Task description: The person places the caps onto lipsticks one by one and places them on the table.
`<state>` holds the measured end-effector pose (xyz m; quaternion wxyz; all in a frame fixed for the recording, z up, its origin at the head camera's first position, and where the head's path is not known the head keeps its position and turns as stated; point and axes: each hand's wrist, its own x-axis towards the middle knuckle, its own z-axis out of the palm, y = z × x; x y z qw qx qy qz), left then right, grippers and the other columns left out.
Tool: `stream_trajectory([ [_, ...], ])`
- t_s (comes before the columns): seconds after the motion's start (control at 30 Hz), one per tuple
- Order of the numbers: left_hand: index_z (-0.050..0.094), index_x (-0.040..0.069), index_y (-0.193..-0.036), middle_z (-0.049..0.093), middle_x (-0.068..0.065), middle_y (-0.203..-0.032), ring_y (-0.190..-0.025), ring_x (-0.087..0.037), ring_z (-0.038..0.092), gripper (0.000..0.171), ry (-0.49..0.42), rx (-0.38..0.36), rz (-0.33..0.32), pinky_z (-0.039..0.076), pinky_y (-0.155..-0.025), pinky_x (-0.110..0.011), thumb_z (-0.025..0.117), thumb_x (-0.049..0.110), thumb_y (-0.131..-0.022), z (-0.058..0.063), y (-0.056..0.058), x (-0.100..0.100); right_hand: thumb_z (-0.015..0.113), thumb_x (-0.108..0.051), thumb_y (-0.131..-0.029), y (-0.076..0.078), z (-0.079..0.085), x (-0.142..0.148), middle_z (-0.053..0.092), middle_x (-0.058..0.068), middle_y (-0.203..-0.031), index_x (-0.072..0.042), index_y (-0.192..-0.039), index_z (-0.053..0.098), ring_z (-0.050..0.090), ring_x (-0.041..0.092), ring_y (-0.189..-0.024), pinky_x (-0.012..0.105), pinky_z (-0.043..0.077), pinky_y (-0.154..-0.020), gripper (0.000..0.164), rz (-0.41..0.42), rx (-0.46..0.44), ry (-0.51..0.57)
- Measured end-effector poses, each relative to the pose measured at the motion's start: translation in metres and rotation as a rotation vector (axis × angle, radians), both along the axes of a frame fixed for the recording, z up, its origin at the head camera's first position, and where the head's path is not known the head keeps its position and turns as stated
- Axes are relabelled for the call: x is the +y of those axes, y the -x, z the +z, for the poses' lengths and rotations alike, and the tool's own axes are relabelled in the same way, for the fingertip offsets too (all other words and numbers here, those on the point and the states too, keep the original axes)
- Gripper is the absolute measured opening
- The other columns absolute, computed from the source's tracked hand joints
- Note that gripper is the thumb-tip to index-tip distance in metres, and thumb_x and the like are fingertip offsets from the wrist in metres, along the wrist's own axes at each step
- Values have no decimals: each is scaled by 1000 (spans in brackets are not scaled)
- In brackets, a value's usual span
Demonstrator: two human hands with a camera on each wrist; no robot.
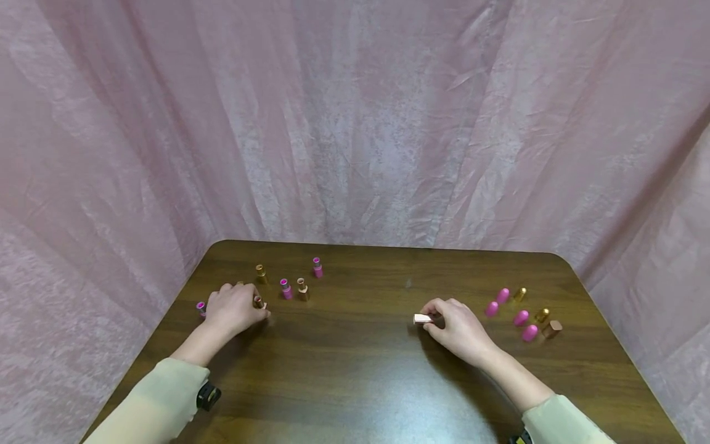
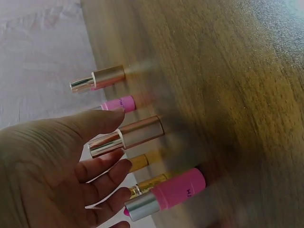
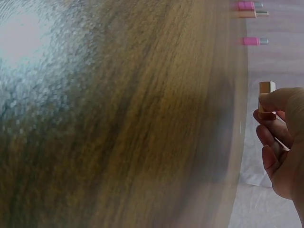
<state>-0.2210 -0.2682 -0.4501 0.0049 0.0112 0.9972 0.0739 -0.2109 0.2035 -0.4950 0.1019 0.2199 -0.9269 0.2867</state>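
On the left of the table, my left hand [image 1: 233,307] has its thumb and index finger on either side of an uncapped rose-gold lipstick [image 2: 142,132], pinching it. That tube stands upright on the wood. Close by, an uncapped pink lipstick [image 2: 183,189] stands beside the curled lower fingers, partly hidden from the head view. Right of the table's middle, my right hand [image 1: 457,328] pinches a rose-gold lipstick cap [image 3: 267,99] between thumb and fingers. The cap lies sideways in the grip, pointing left, over the tabletop.
Gold [image 1: 261,274], pink [image 1: 285,288] and rose-gold [image 1: 302,290] lipstick bases stand at the left, with another pink one [image 1: 317,267] farther back. Several pink caps [image 1: 521,317], gold caps [image 1: 542,315] and a rose-gold cap [image 1: 552,329] stand at the right. A pink curtain [image 1: 355,123] hangs behind.
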Motion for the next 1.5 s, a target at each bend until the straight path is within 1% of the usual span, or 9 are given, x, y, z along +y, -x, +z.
stream_trajectory([
  [0.3, 63, 20, -78, 63, -5, -90, -98, -39, 57, 23, -10, -11, 4, 41, -84, -59, 80, 36, -79, -4, 3, 0, 86, -13, -80, -1, -1, 0, 69, -15, -91, -21, -99, 71, 64, 16, -92, 41, 50, -81, 25, 7, -3, -8],
  [0.43, 62, 21, -76, 63, 0, -84, -98, -37, 58, 23, -5, 38, -40, 43, -82, -58, 80, 35, -77, 0, -1, 8, 86, -12, -81, -2, -2, 1, 69, -15, -91, -21, -98, 70, 63, 15, -92, 42, 50, -81, 25, 12, 2, -14],
  [0.6, 61, 23, -74, 62, 7, -76, -84, -30, 59, 24, -26, 137, -163, 47, -74, -50, 82, 33, -76, 3, -11, 41, 86, -10, -80, -2, -3, 3, 68, -16, -91, -22, -98, 70, 63, 14, -92, 41, 50, -81, 27, 6, 4, -19],
  [0.73, 60, 25, -74, 60, 11, -75, -79, -24, 56, 25, -54, 139, -255, 47, -71, -44, 84, 32, -75, 1, -21, 72, 86, -11, -80, -2, -4, 2, 69, -16, -90, -21, -98, 71, 63, 15, -91, 41, 50, -80, 26, 10, 4, -19],
  [0.9, 59, 26, -72, 58, 12, -74, -77, -22, 56, 26, -52, 134, -303, 48, -71, -43, 85, 30, -74, -11, -27, 92, 86, -12, -80, -2, -4, 1, 68, -17, -90, -22, -98, 71, 63, 16, -91, 40, 50, -80, 25, 12, 2, -18],
  [1.07, 60, 25, -77, 56, 11, -75, -76, -21, 55, 23, -74, 130, -291, 47, -68, -40, 83, 26, -74, -20, -29, 96, 86, -11, -80, -2, -4, 1, 68, -15, -90, -21, -98, 71, 63, 16, -91, 40, 50, -80, 25, 12, -3, -13],
  [1.17, 62, 24, -84, 58, 12, -78, -78, -19, 54, 24, -149, 104, -250, 47, -70, -38, 84, 28, -75, -26, -30, 96, 86, -11, -80, -3, -5, 2, 68, -15, -90, -21, -98, 71, 63, 15, -92, 40, 50, -81, 25, 11, 2, -20],
  [1.3, 63, 23, -92, 60, 13, -84, -83, -16, 56, 33, -261, 69, -187, 48, -74, -38, 89, 35, -74, -34, -32, 96, 86, -10, -79, -2, -6, 2, 69, -15, -90, -21, -98, 71, 63, 15, -91, 40, 50, -80, 26, 11, 15, -24],
  [1.5, 63, 22, -92, 61, 12, -86, -86, -16, 57, 33, -338, 59, -149, 48, -78, -38, 90, 35, -77, -50, -35, 94, 86, -11, -80, -2, -6, 1, 68, -16, -90, -21, -99, 72, 63, 15, -92, 40, 51, -80, 25, 15, 3, -16],
])
